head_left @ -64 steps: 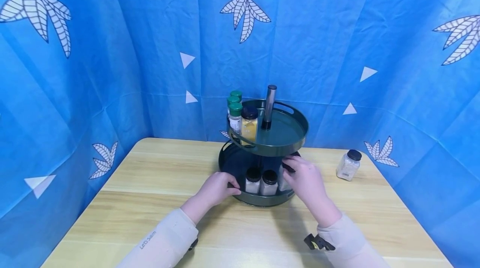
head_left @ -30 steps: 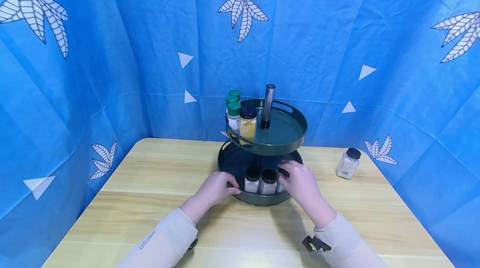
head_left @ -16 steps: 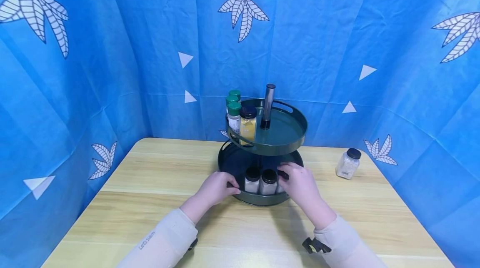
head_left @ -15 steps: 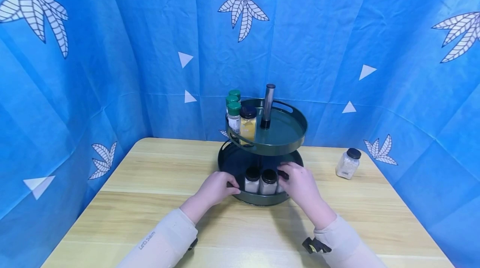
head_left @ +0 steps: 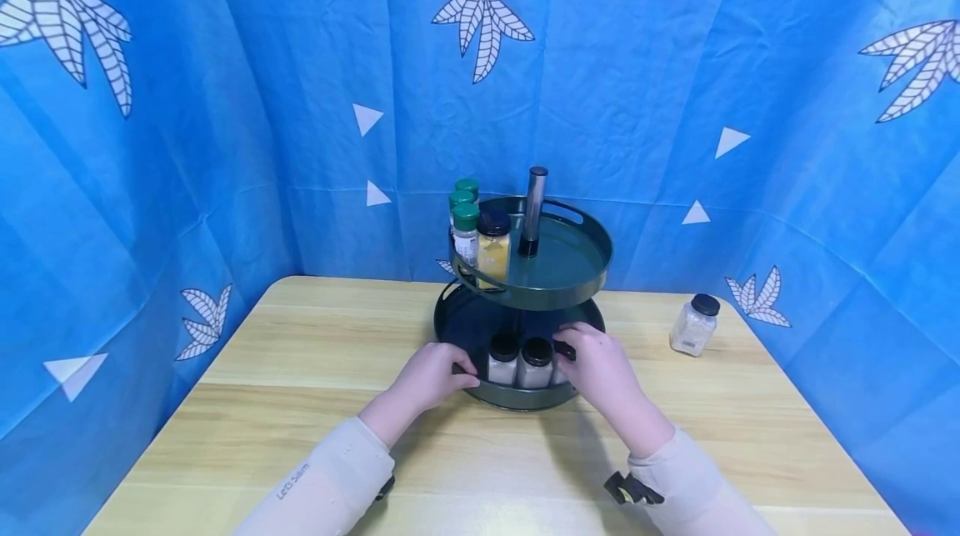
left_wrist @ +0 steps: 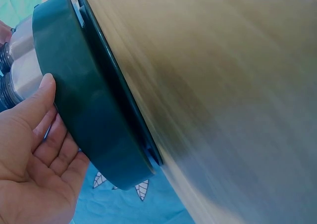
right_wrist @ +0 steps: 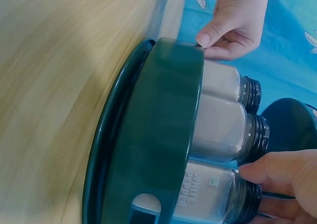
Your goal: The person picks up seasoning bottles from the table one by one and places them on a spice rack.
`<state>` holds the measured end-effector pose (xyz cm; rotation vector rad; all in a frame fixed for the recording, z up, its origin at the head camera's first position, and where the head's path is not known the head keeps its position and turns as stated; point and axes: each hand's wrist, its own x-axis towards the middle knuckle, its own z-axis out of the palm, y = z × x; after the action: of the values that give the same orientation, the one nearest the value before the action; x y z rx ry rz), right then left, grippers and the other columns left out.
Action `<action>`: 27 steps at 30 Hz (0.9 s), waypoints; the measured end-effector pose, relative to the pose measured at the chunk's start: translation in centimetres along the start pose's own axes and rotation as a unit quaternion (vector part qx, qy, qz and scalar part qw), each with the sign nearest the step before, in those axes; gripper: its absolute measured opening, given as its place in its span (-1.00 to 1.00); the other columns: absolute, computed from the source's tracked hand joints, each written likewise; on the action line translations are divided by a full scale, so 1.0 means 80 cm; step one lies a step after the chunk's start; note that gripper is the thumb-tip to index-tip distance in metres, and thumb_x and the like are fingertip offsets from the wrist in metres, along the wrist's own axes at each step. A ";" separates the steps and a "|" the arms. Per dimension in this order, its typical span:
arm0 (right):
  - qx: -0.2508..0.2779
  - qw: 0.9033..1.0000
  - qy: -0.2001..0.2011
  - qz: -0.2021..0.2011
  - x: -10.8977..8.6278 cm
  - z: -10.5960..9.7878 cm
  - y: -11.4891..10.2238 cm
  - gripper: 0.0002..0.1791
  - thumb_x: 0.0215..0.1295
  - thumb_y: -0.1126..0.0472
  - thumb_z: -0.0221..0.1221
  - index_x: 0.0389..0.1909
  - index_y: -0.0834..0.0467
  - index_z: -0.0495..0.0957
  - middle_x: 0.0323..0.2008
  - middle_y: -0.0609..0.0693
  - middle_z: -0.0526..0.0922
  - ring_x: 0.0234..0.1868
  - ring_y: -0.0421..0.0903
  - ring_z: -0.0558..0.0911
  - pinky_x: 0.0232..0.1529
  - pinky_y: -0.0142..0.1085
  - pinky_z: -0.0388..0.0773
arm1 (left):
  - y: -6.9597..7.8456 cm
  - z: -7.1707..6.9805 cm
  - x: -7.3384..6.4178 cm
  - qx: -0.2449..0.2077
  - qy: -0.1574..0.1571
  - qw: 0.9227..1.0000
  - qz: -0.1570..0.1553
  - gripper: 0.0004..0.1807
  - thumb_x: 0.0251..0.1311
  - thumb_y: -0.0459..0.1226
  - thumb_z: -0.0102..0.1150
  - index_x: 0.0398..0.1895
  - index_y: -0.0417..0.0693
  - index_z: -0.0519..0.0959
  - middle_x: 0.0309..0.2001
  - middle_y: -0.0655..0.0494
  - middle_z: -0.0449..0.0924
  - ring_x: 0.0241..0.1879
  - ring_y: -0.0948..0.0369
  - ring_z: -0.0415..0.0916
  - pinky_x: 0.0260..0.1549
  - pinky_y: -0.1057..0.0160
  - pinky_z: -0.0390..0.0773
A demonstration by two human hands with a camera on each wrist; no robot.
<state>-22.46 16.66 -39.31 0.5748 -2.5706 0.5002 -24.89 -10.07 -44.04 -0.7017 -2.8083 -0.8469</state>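
Observation:
A dark green two-tier turntable rack stands on the table; its lower tray (head_left: 517, 399) has a raised rim. My left hand (head_left: 429, 376) pinches that rim at the front left, thumb against the edge. On the tray's front right, my right hand (head_left: 602, 365) holds a white pepper jar (right_wrist: 203, 192) by its black lid, thumb on one side and fingers on the other. The jar stands inside the rim. To its left are two similar black-lidded jars, the middle one (head_left: 535, 365) and the left one (head_left: 502, 359), side by side.
On the upper tray (head_left: 562, 265) stand several green-capped bottles (head_left: 465, 236) and a yellow jar (head_left: 493, 257) with a dark lid, at the left of the metal post (head_left: 534, 211). Another black-lidded jar (head_left: 693, 328) stands at the table's back right. A blue curtain (head_left: 630, 102) hangs behind.
My right hand has moved slightly left and down with the white pepper jar, bringing it close to the middle jar. Over the last half second both hands stay nearly still.

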 end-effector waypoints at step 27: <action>0.013 1.000 -0.016 0.009 0.003 -0.022 0.004 -0.82 0.08 0.40 0.40 -0.25 0.25 0.72 -0.19 0.11 0.71 -0.16 0.09 0.71 -0.12 -0.04 0.66 | -0.001 0.001 0.001 0.002 -0.006 1.000 -0.009 -0.92 0.09 -0.16 0.49 -0.47 0.11 0.76 -0.39 0.32 0.71 -0.25 0.23 0.63 -0.15 0.20 0.60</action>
<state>-22.20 17.62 -37.78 0.5734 -2.6050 0.5356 -24.98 -10.04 -44.10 -0.6850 -2.8310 -0.8410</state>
